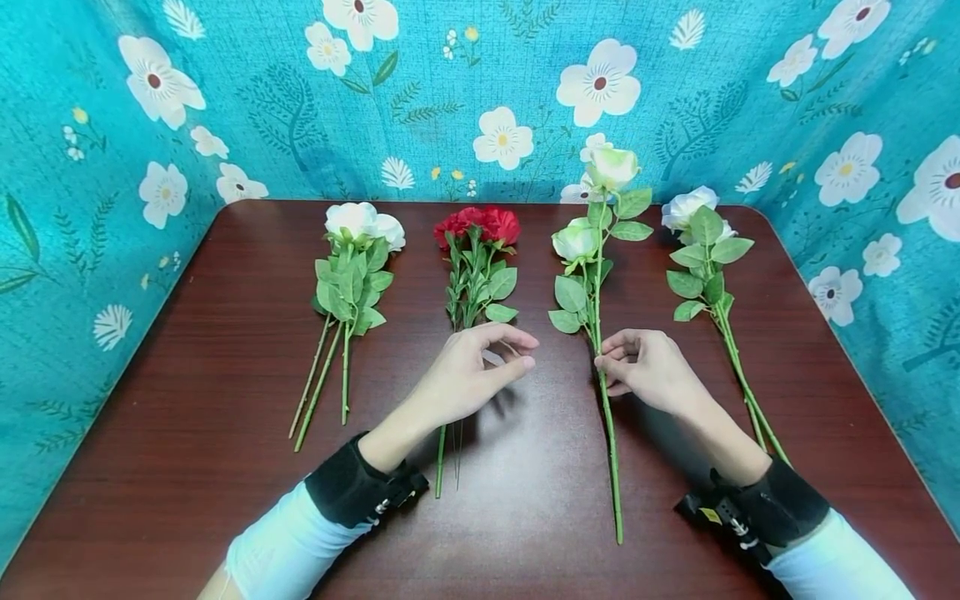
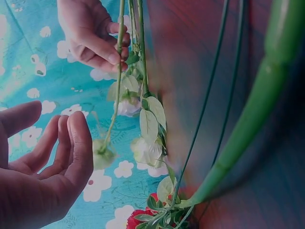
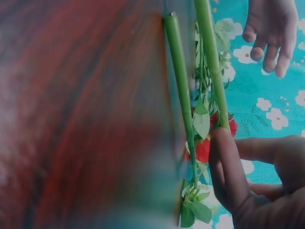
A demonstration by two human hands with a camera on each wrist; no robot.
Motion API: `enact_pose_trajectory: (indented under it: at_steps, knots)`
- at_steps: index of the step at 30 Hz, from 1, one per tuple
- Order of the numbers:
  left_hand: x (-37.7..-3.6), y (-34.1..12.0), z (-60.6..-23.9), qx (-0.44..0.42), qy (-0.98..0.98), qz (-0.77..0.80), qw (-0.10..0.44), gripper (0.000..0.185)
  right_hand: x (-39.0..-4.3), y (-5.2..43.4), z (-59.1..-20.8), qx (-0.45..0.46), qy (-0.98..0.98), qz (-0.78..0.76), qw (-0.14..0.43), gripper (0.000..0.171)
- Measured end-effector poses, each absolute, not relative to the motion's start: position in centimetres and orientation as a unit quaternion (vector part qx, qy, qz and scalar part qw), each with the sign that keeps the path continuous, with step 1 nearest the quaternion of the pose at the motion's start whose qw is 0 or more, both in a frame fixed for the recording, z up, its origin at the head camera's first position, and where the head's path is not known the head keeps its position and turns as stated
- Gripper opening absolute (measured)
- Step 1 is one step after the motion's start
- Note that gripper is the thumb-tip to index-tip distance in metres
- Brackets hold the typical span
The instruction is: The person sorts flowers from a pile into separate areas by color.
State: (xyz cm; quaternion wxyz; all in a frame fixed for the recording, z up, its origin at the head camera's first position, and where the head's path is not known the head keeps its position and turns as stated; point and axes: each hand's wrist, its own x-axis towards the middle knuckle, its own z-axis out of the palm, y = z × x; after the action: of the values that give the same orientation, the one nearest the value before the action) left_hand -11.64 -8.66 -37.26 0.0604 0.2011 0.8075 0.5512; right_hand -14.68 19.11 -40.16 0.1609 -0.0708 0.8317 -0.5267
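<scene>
My right hand (image 1: pixel 652 371) pinches the green stem of a pale green-white rose (image 1: pixel 612 169) between thumb and fingers, partway along the stem. In the right wrist view, the fingertips meet on that stem (image 3: pixel 213 62), which runs above another stem (image 3: pixel 178 71) on the table. A second pale rose (image 1: pixel 576 242) lies just left of the held one. My left hand (image 1: pixel 472 371) hovers with loosely bent fingers over the stems of the red flowers (image 1: pixel 480 227), holding nothing. The left wrist view shows its fingers (image 2: pixel 78 138) apart from the held rose.
White roses (image 1: pixel 352 221) with leafy stems lie on the left of the brown table (image 1: pixel 202 367). A bunch of bluish-white roses (image 1: pixel 690 208) lies on the right, its stems passing under my right forearm. A turquoise floral cloth (image 1: pixel 442 92) stands behind the table and along its sides.
</scene>
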Motion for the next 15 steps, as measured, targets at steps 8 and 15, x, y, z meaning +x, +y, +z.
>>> enact_pose_trajectory:
  at_steps: [8,15]
  knots:
    - [-11.59,-8.81,-37.15,0.203,0.815,0.539,0.068,0.022,-15.20,19.32,-40.09,-0.076,0.847,-0.497,0.174,0.024]
    - [-11.48,-8.89,-37.02,0.199,0.819,0.532,0.081,0.023,-15.46,19.32,-40.09,-0.070,0.859,-0.471,0.189,0.023]
